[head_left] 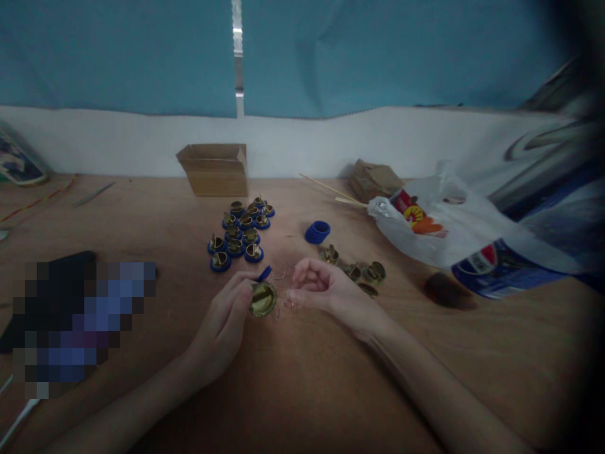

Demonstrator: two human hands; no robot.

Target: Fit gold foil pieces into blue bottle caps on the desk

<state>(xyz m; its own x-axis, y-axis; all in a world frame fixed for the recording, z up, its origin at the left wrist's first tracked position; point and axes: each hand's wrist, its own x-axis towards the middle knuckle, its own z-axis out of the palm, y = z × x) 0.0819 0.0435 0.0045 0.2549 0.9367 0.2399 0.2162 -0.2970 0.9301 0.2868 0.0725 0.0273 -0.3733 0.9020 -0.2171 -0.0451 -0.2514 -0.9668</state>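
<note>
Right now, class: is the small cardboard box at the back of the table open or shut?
Open: the cardboard box has its top flaps spread outward; contents cannot be seen.

Wooden table [293,384] fills lower frame, brown, bare grain toward near edge. Along table's far edge, white band of wall [118,142] running full width. Above it, teal-blue curtain [118,57] in two panels, slightly creased; narrow gap [237,44] between panels lets in bright strip of daylight. Light otherwise dim, cool, soft; weak shadows on table. Right edge and upper right corner darkened, blurred. Printed sheeting [558,157], white and blue, hangs at far right corner of table.
</note>
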